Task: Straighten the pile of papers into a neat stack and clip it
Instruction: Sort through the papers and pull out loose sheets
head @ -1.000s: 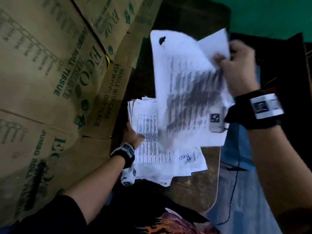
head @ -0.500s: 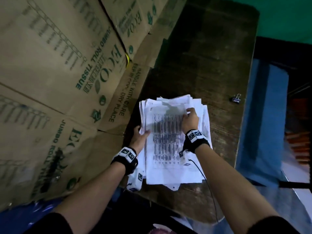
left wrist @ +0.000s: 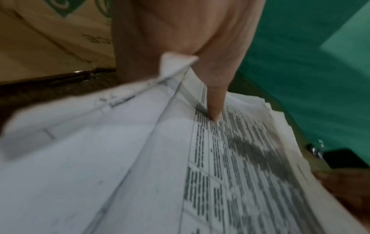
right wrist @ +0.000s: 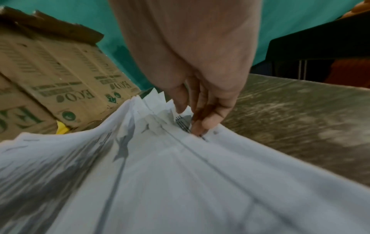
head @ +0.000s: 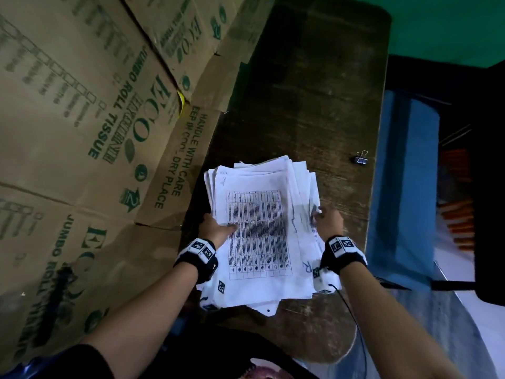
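Head view: pile of papers (head: 259, 231) at table (head: 314, 99) near edge, between left hand (head: 216, 228) and right hand (head: 329, 221), both gripping side edges. Sheets light, floppy, slippery; hold both edges. Binder clip (head: 362, 159) at 2 o'clock, apart.

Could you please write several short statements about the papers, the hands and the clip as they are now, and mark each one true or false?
1. The binder clip is fastened on the pile of papers. False: it lies apart on the wooden table, beyond the pile and to its right.
2. The left hand grips the pile's left edge, thumb on the top sheet. True.
3. The sheets are squared into a neat stack. False: edges and corners stick out unevenly at the far end and the near end.
4. The right hand holds the pile's right edge. True.
5. The top sheet is blank. False: it bears a printed table.
6. Cardboard boxes stand left of the pile. True.
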The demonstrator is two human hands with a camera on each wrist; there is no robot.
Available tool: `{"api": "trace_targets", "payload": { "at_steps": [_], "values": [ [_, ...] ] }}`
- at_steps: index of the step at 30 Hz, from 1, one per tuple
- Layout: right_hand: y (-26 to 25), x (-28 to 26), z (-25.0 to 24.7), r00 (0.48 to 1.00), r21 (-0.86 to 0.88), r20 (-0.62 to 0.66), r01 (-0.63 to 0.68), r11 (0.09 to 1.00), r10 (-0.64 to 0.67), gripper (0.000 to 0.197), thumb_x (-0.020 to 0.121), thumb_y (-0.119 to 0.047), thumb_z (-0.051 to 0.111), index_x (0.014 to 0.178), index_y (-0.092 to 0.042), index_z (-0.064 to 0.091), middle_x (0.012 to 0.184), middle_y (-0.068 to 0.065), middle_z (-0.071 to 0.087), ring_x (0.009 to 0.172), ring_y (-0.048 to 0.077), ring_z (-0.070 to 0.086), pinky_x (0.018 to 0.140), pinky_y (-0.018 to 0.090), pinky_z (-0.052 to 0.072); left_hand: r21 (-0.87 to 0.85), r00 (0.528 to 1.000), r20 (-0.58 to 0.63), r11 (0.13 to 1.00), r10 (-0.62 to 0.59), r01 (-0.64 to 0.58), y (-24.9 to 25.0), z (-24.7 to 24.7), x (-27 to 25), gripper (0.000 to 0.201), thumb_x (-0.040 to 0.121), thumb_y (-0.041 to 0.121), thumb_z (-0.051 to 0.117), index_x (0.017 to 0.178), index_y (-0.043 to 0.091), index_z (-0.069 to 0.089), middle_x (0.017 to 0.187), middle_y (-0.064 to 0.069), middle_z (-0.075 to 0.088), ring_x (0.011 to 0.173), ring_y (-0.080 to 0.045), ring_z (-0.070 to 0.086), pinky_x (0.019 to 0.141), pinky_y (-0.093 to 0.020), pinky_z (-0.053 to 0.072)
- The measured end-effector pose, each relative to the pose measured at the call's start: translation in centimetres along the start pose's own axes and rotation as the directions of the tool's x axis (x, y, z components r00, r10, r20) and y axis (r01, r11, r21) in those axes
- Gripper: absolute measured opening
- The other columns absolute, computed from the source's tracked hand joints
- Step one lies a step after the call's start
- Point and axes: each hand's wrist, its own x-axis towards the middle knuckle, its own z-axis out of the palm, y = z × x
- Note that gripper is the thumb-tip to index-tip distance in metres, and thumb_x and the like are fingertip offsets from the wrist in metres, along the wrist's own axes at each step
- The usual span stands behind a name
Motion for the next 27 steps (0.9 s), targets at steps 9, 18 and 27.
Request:
{"api": "trace_targets", "payload": {
  "at_steps": [9, 18, 27],
  "values": [
    [-1.2, 1.7, 0.0, 0.997, 0.203, 0.076, -0.032, 0.979, 0.017, 0.017, 0.091, -0.005, 0.055, 0.078, -0.005, 0.066, 0.069, 0.019, 0.064, 0.065, 0.031, 0.061, 0.064, 0.035, 0.048, 0.237, 0.972, -0.193, 0.968, 0.135, -0.088, 1.4, 0.1, -0.7, 0.084, 0.07, 0.026, 0.081, 0.137, 0.012, 0.031, 0.14, -0.012, 0.038, 0.126, -0.034, 0.04, 0.103, -0.048, 0.036],
    [-3.2, -1.6, -2.5, 0.979, 0.58, 0.168, -0.002, 0.815, -0.117, 0.023, 0.085, 0.007, 0.055, 0.074, -0.012, 0.062, 0.063, -0.005, 0.059, 0.05, -0.002, 0.053, 0.047, 0.017, 0.035, 0.174, 0.917, 0.183, 0.907, 0.354, -0.384, 7.7, 9.1, -5.4, 0.094, 0.065, 0.059, 0.072, 0.137, 0.028, 0.02, 0.134, -0.004, 0.027, 0.125, -0.028, 0.031, 0.109, -0.047, 0.033],
    [-4.9, -3.0, -2.0, 0.913, 0.638, 0.32, -0.01, 0.77, -0.253, 0.028, 0.093, 0.005, 0.045, 0.073, -0.014, 0.051, 0.057, -0.001, 0.055, 0.047, 0.009, 0.051, 0.051, 0.021, 0.042, -0.073, 0.967, 0.172, 0.982, 0.186, -0.176, 7.9, 12.0, -3.7, 0.076, 0.066, 0.063, 0.071, 0.126, 0.026, 0.043, 0.124, -0.005, 0.044, 0.113, -0.02, 0.044, 0.101, -0.045, 0.039]
  ]
}}
